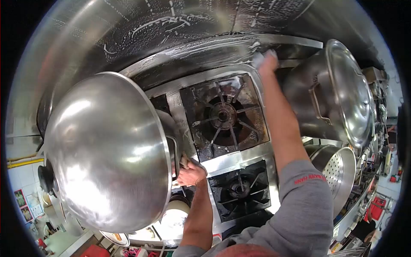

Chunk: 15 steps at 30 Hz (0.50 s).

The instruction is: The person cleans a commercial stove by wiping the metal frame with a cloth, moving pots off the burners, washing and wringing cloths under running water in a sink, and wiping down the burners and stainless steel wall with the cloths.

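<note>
My right hand (pixel 269 64), smeared by motion, is closed on a pale cloth or sponge (pixel 258 60) against the soapy steel ledge (pixel 231 42) behind the stove. Suds streak the steel back wall (pixel 167 23) above it. Below and left of that arm is a burner (pixel 222 115) with a dark, stained grate. Beside the handle (pixel 174 156) of a large lidded pot, my left hand (pixel 191 174) has its fingers curled around something I cannot make out. A big domed lid (pixel 107 150) covers this pot and hides much of the left side.
Another large lidded steel pot (pixel 308 98) stands right of my right arm. In front of it is a perforated steel strainer (pixel 340 173). A smaller black burner (pixel 239 188) lies nearer my body. A white round container (pixel 175 214) sits below my left hand.
</note>
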Available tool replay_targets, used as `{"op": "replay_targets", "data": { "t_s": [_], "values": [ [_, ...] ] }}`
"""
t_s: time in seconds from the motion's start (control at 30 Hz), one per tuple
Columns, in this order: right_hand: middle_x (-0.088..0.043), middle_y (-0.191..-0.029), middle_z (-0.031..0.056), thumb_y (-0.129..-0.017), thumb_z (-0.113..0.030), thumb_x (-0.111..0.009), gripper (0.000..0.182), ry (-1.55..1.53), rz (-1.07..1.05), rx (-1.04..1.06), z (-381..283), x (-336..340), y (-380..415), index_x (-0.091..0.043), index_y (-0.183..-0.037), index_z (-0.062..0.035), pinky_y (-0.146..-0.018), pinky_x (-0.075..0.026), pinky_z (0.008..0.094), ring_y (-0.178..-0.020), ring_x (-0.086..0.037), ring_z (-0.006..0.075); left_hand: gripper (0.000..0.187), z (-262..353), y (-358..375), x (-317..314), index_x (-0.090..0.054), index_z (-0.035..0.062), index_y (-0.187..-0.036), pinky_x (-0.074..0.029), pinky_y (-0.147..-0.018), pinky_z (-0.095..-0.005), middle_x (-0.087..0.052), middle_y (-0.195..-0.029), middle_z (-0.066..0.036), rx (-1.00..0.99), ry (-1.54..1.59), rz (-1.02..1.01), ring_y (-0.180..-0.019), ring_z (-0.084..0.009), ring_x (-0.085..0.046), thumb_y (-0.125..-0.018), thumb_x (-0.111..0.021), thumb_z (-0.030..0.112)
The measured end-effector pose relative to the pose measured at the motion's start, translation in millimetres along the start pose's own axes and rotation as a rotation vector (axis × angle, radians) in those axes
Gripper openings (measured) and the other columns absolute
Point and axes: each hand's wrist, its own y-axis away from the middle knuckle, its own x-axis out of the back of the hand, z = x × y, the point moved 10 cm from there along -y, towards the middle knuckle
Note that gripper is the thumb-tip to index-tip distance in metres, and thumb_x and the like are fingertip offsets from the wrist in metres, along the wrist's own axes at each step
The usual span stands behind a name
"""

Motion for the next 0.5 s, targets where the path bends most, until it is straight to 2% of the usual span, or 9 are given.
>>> {"op": "replay_targets", "data": {
  "t_s": [0.07,0.1,0.13,0.17,0.2,0.23,0.3,0.33,0.5],
  "values": [
    [-0.024,-0.127,0.0219,-0.092,-0.033,-0.042,0.049,0.011,0.164,0.060,15.4,-87.7,92.0,-0.023,-0.121,0.0018,-0.099,-0.024,0.0409,-0.119,-0.027,0.0298,0.075,-2.7,0.2,-14.7,-0.048,-0.0028,-0.114,-0.031,-0.083,-0.0462,-0.046,-0.126,-0.019,-0.048,-0.005,-0.026,-0.109,-0.0370,-0.044,-0.085,-0.028,0.063],
    [-0.006,-0.136,0.0246,-0.093,-0.036,-0.039,0.064,0.148,0.186,0.082,28.7,-131.0,155.9,-0.006,-0.130,0.0034,-0.105,-0.014,0.0412,-0.128,-0.013,0.0307,0.046,9.1,0.1,9.8,-0.047,0.0019,-0.081,-0.032,-0.075,-0.0459,-0.047,-0.086,-0.016,-0.126,0.025,0.230,-0.083,-0.0346,-0.044,-0.077,-0.045,0.048],
    [0.011,-0.145,0.0273,-0.094,-0.040,-0.037,0.080,0.295,0.137,0.082,44.7,-177.2,212.9,0.012,-0.138,0.0051,-0.112,-0.004,0.0415,-0.138,0.002,0.0316,0.054,7.2,0.2,9.0,-0.049,0.0021,-0.090,-0.032,-0.075,-0.0459,-0.050,-0.094,-0.016,-0.090,0.016,0.139,-0.086,-0.0351,-0.045,-0.081,-0.038,0.055],
    [0.009,-0.144,0.0309,-0.092,-0.038,-0.040,0.083,0.307,0.088,0.171,97.4,-214.2,247.1,0.013,-0.137,0.0078,-0.111,0.000,0.0427,-0.137,0.006,0.0352,0.064,7.6,0.5,6.9,-0.052,0.0023,-0.098,-0.032,-0.076,-0.0459,-0.052,-0.102,-0.016,-0.060,0.011,0.050,-0.088,-0.0357,-0.046,-0.085,-0.031,0.062],
    [0.009,-0.143,0.0319,-0.091,-0.034,-0.042,0.083,0.403,-0.083,0.185,101.2,-238.4,286.6,0.012,-0.136,0.0091,-0.111,0.004,0.0418,-0.136,0.011,0.0370,0.060,9.2,1.1,11.5,-0.051,0.0037,-0.091,-0.031,-0.074,-0.0456,-0.050,-0.091,-0.014,-0.111,0.018,0.156,-0.081,-0.0338,-0.044,-0.084,-0.034,0.060],
    [0.008,-0.143,0.0328,-0.091,-0.030,-0.042,0.079,0.338,-0.129,0.057,109.5,-245.3,297.9,0.008,-0.137,0.0103,-0.110,0.003,0.0449,-0.136,0.009,0.0381,0.060,10.5,-1.2,14.6,-0.051,0.0037,-0.091,-0.031,-0.074,-0.0456,-0.050,-0.091,-0.014,-0.122,0.017,0.158,-0.081,-0.0338,-0.044,-0.084,-0.034,0.060],
    [0.002,-0.144,0.0315,-0.091,-0.027,-0.042,0.075,0.095,0.002,0.101,89.8,-222.0,273.8,0.005,-0.138,0.0084,-0.111,-0.003,0.0464,-0.137,-0.001,0.0373,0.062,7.7,-2.6,9.7,-0.051,0.0037,-0.091,-0.031,-0.075,-0.0452,-0.050,-0.091,-0.013,-0.037,-0.019,0.057,-0.082,-0.0333,-0.045,-0.083,-0.033,0.063],
    [-0.011,-0.146,0.0260,-0.093,-0.023,-0.038,0.064,0.156,0.190,0.098,85.1,-189.7,242.4,-0.004,-0.141,0.0039,-0.111,-0.012,0.0431,-0.136,-0.016,0.0328,0.064,10.1,-1.5,12.6,-0.050,0.0041,-0.090,-0.030,-0.074,-0.0449,-0.049,-0.090,-0.013,-0.063,0.021,0.093,-0.082,-0.0333,-0.044,-0.083,-0.030,0.065],
    [-0.045,-0.092,0.0128,-0.086,-0.015,-0.038,0.013,-0.323,-0.018,-0.129,22.8,-14.7,-19.3,-0.043,-0.094,-0.0061,-0.076,-0.044,0.0413,-0.083,-0.049,0.0253,0.045,14.9,-0.5,16.6,-0.047,0.0021,-0.087,-0.030,-0.078,-0.0473,-0.047,-0.087,-0.014,-0.107,0.093,0.111,-0.086,-0.0343,-0.044,-0.076,-0.048,0.046]
  ]
}}
